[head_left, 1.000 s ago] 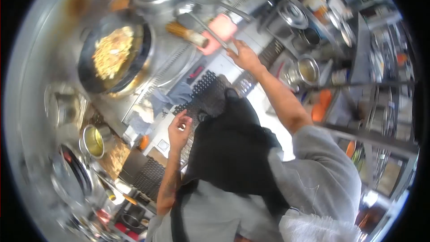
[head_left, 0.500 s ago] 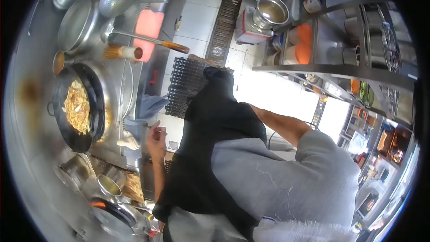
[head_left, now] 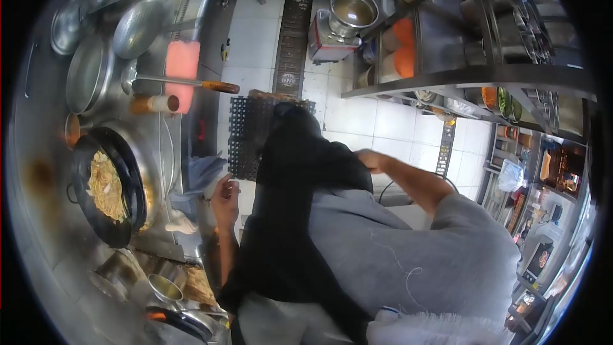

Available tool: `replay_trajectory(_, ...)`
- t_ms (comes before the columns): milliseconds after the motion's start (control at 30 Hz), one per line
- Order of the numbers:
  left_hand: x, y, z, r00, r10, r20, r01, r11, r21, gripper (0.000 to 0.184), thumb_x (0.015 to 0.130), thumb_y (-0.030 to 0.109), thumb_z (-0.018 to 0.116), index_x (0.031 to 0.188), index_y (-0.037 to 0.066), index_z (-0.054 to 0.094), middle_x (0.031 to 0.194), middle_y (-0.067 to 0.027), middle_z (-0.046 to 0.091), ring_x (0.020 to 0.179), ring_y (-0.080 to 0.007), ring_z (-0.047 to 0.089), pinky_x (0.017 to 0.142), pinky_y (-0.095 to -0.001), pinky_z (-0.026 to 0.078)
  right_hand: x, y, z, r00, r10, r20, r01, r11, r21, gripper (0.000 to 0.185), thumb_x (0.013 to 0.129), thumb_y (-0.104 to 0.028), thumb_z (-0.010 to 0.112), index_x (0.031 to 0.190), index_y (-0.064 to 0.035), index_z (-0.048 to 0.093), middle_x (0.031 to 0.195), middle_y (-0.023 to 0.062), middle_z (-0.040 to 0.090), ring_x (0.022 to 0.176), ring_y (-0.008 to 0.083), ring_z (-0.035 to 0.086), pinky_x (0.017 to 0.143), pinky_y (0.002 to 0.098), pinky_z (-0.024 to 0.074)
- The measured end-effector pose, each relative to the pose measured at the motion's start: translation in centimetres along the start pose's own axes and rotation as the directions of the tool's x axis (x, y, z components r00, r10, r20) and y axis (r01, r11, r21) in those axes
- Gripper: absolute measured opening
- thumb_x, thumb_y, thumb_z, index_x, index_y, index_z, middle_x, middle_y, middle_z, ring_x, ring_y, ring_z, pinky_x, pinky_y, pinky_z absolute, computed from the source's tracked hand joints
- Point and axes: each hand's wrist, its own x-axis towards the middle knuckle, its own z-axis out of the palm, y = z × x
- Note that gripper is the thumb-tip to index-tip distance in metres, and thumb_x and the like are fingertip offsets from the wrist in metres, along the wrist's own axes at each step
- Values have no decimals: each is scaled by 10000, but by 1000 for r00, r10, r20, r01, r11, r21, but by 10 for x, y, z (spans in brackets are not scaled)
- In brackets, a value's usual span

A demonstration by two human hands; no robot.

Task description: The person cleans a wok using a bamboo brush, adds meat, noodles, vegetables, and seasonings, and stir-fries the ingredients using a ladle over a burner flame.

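My left hand (head_left: 225,201) hangs in the air beside the stove edge, fingers loosely curled and apart, with nothing in them. Near it, a blue-grey cloth (head_left: 201,176) drapes over the counter edge and a pale crumpled cloth (head_left: 181,222) lies just below. My right hand (head_left: 371,161) is against the side of my black apron (head_left: 287,217); its fingers are mostly hidden behind the fabric. To the left, a dark wok (head_left: 119,233) sits on the stove, holding noodles (head_left: 106,185).
Above the wok lie a bamboo brush (head_left: 153,103), a wooden-handled ladle (head_left: 185,81), a pink cloth (head_left: 182,70) and a strainer (head_left: 138,29). A black mat (head_left: 242,134) covers floor tiles. A pot of liquid (head_left: 353,14) stands on a tin; metal shelving (head_left: 460,80) runs along the right.
The view has shifted, so the stove and shelves sit differently in the picture. More of my right hand shows beside the apron. My left hand stays in the air by the stove.
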Motion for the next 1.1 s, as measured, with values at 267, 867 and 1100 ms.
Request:
replay_trajectory(267, 31, -22, 17, 993, 36, -109, -33, 999, 28, 322, 949, 180, 679, 1227, 19, 645, 924, -82, 702, 769, -119, 650, 709, -264, 517, -10, 37, -7, 679, 692, 245, -538, 243, 807, 399, 999, -259, 587, 1296, 6, 599, 1257, 107, 641, 1124, 209, 614, 964, 355, 506)
replay_trajectory(867, 39, -7, 52, 871, 12, -491, 55, 991, 121, 398, 882, 332, 711, 1194, 89, 672, 955, -129, 734, 860, -276, 712, 776, -383, 554, 205, -39, -227, 954, 297, 49, -248, 868, -431, 194, 867, -109, 647, 1048, -59, 696, 911, 114, 721, 853, 214, 685, 778, 321, 531)
replay_trajectory(1100, -34, -166, 110, 862, -228, -453, 427, 809, 405, 399, 852, 406, 677, 1082, 81, 707, 1001, -169, 727, 950, -358, 694, 837, -457, 548, 338, -212, -199, 889, -55, 455, 299, 822, -484, 252, 924, -220, 670, 1130, -76, 648, 885, 146, 722, 856, 270, 711, 762, 370, 543)
